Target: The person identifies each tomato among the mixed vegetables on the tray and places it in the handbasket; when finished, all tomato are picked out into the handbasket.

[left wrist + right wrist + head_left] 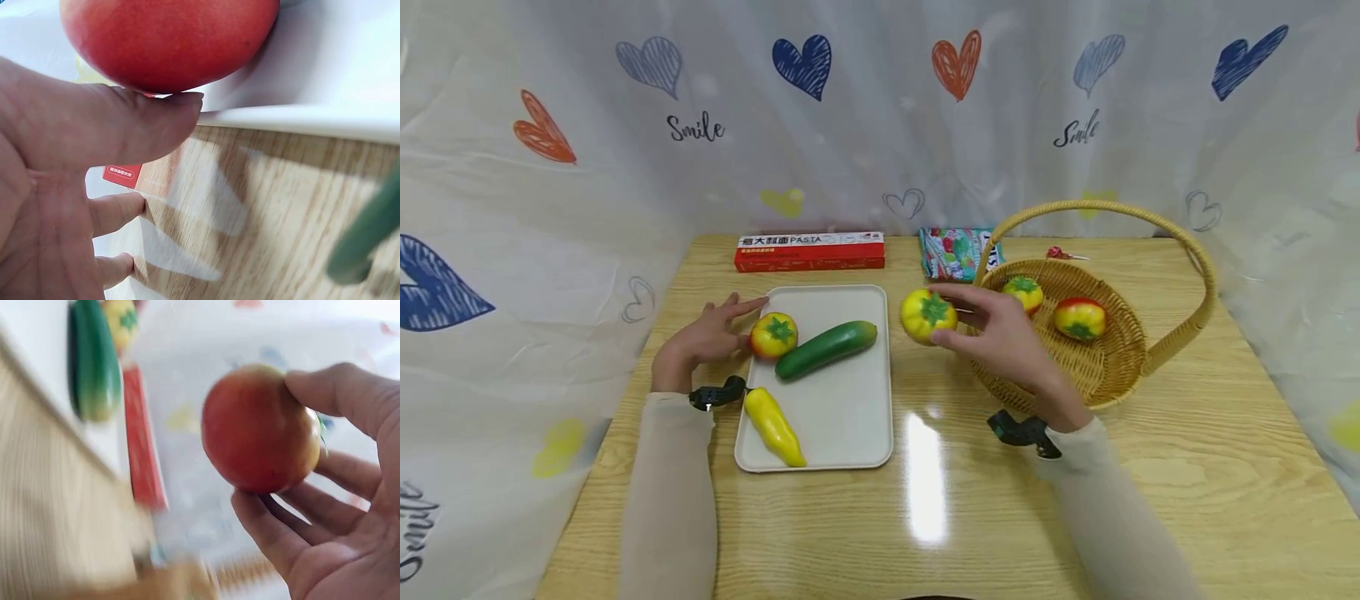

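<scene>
My right hand (1003, 333) pinches a red-and-yellow toy tomato (928, 317) between thumb and fingers, held up between the tray and the wicker basket (1097, 387). The right wrist view shows the red underside of this tomato (259, 428). At the tray's upper left edge, my left hand (703, 337) has its fingers spread, the thumb right against another tomato (773, 335). That one sits on the white tray (850, 425) next to a green zucchini (826, 350). A yellow pepper (775, 427) lies at the tray's lower left. Two more tomatoes (1081, 318) are in the basket.
Behind the tray lies a red pasta box (809, 252). A teal candy packet (955, 252) is to its right, partly behind the basket handle (1198, 308). A wrapped lollipop (1060, 253) lies beyond the basket. A heart-print curtain (865, 125) closes off the table's back.
</scene>
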Demonstrator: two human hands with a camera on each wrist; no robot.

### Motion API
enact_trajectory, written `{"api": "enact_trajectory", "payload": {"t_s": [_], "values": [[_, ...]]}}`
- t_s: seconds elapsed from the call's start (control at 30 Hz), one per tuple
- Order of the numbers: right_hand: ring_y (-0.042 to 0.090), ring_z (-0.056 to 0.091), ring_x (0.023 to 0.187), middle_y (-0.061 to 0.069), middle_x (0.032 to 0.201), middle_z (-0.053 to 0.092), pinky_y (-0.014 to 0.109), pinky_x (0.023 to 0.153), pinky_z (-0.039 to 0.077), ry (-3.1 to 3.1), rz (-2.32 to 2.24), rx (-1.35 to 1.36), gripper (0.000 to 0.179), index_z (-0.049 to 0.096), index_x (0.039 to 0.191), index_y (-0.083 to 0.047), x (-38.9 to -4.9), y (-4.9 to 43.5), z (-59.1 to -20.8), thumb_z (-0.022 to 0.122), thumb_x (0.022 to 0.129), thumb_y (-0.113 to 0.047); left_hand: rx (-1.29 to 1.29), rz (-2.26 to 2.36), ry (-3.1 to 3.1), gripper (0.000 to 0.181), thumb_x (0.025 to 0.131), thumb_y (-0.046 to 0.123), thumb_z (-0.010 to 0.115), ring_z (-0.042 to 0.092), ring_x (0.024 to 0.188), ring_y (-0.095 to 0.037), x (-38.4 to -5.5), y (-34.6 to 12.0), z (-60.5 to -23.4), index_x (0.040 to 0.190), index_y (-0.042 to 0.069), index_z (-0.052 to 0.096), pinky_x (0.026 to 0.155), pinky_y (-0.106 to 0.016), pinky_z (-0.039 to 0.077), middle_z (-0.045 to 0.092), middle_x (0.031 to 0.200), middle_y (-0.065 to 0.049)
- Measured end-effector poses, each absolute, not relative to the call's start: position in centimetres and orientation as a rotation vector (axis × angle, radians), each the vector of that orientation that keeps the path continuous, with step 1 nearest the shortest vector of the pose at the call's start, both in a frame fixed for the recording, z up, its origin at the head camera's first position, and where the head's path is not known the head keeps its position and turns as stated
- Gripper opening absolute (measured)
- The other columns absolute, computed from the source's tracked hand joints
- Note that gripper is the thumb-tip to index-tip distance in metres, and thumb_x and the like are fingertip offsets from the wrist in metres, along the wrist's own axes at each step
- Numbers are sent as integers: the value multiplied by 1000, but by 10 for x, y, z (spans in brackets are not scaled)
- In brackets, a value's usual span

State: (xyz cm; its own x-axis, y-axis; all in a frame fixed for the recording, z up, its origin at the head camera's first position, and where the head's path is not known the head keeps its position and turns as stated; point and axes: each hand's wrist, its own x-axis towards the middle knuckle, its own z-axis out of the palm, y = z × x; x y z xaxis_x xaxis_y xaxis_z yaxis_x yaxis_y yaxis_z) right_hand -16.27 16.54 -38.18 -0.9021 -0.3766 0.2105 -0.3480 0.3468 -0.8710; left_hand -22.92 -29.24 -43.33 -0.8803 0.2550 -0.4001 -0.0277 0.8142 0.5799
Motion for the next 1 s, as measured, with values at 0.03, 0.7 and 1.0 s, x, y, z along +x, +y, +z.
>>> {"api": "enact_trajectory", "payload": {"t_s": [0.03,0.7,1.0], "values": [[36,71,132,18,150,67,21,105,59,2589,-1621,-663,57,66,151,-5,-159,178,-382,84,97,-9,167,818,2530,76,105,12,60,-20,160,-66,-229,-292,-434,174,26,32,117,-94,-4,-10,181,-29],[47,73,118,30,136,71,29,93,60,2998,-1035,-230,58,65,148,1,-147,299,-403,84,98,-25,208,799,2553,76,104,11,59,-18,159,-68,-228,-298,-436,174,25,32,117,-93,-4,-7,181,-32],[60,58,133,32,143,67,74,111,44,3068,-881,-200,63,62,151,0,-143,300,-398,82,100,-31,200,815,2544,77,104,12,61,-19,159,-68,-229,-297,-435,174,26,33,117,-94,-4,-8,180,-32]]}}
